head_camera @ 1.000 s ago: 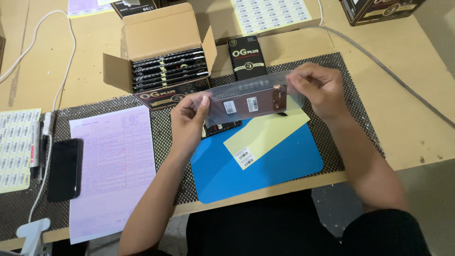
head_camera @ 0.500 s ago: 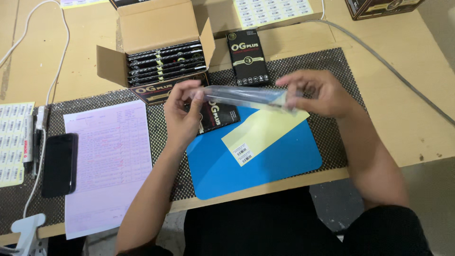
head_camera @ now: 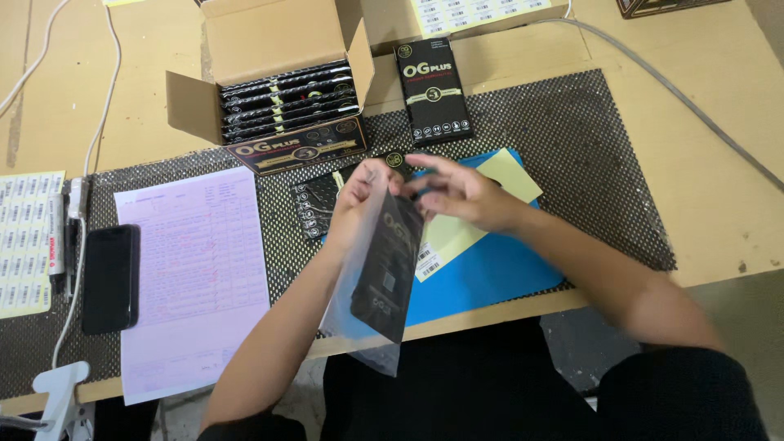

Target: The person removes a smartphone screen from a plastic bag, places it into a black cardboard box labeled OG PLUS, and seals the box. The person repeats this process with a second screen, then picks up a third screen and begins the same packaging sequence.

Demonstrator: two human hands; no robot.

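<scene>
Above the blue mat (head_camera: 490, 282), both hands pinch the clear bag's (head_camera: 363, 314) mouth, left hand (head_camera: 359, 204), right hand (head_camera: 461, 192) at three o'clock; a loosened pinch could drop the black box (head_camera: 390, 273).

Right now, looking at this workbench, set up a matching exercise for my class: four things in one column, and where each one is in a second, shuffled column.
Things
1. clear bag
2. phone
3. cardboard box
4. yellow sheet

Places
A. on the blue mat
B. far side of the table, flaps open, packed with slim black boxes
C. hanging from the left hand, a black box inside
D. left of the pink paper

Pairs: 1-C, 2-D, 3-B, 4-A
</scene>
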